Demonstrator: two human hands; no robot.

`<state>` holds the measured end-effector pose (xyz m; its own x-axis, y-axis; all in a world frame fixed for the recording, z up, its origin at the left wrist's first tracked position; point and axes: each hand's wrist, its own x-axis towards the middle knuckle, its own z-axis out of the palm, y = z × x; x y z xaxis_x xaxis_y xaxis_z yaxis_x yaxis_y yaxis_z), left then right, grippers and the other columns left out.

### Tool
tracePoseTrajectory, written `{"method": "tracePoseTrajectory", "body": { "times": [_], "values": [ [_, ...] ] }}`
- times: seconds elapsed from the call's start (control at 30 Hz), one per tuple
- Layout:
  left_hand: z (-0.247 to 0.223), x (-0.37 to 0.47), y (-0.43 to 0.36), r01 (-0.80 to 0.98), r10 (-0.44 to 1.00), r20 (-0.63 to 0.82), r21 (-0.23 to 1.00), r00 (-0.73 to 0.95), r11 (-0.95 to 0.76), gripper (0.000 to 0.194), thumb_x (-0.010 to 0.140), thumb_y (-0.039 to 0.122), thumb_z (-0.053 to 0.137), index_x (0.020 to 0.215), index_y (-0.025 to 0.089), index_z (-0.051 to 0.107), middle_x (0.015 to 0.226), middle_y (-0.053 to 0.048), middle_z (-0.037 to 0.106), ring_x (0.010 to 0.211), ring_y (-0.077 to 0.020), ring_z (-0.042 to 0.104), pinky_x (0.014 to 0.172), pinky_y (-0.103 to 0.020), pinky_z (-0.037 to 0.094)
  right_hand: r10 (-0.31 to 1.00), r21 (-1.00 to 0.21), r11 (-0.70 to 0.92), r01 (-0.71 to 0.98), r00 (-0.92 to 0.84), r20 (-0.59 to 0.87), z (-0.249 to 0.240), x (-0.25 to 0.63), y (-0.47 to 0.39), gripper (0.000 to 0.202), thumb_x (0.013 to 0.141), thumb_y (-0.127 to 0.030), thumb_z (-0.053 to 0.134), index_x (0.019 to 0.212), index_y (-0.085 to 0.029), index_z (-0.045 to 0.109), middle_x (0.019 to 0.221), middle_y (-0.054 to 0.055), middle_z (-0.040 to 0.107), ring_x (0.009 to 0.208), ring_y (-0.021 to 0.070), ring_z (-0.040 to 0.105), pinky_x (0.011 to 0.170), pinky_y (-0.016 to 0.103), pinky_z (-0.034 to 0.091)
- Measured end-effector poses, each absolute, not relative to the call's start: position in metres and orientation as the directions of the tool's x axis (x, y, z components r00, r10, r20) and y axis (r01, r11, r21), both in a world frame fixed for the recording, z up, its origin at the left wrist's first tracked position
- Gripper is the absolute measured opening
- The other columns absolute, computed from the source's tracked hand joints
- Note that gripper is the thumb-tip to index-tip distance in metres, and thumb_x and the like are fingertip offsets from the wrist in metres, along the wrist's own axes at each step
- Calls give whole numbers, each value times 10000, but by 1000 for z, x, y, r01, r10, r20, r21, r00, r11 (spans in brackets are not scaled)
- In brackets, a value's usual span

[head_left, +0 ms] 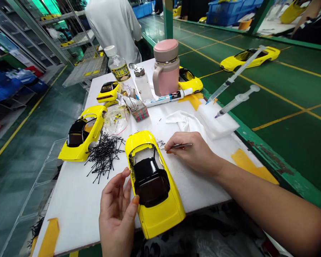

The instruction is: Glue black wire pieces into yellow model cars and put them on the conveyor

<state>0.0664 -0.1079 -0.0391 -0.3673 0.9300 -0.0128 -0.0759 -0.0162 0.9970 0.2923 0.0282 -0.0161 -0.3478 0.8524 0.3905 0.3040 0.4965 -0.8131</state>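
My left hand [119,210] grips the left side of a yellow model car body [163,214], thumb near its dark window and fingers along the edge. The car body has a black roof and an open windshield area, and its near end reaches over the table's front edge. In my right hand [194,151] is a pair of tweezers [182,146], pinched between thumb and fingers. Its tip is by a scatter of tiny black parts [161,143] on the white table, just right of the car body. Whether the tips hold a part is too small to tell.
A pile of thin black sticks [103,157] and another yellow car body [81,137] lie to the left. Behind stand a pink mug [166,71], a bottle [119,67] and a marker [166,99]. Two syringes [237,101] stick in white foam [219,123] at right.
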Motion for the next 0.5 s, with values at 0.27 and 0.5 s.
{"method": "tracePoseTrajectory", "body": {
  "times": [0.27, 0.5],
  "values": [
    [-37, 68, -108, -75, 926, -15, 997, -378, -15, 522, 853, 272, 812, 1336, 326, 623, 1525, -82, 562, 1451, -298, 512, 1250, -471, 382, 862, -812, 487, 322, -328, 387, -14, 292, 28, 222, 783, 39, 712, 791, -177, 758, 809, 8, 760, 761, 139, 699, 739, 258, 526],
    [-39, 67, -107, -65, 931, 7, 997, -365, -33, 521, 859, 258, 805, 1342, 318, 619, 1520, -89, 567, 1456, -299, 506, 1243, -465, 395, 894, -842, 430, 326, -284, 346, -14, 292, 27, 211, 779, 22, 715, 784, -182, 768, 802, -1, 771, 750, 129, 697, 693, 233, 516]
  ]
}}
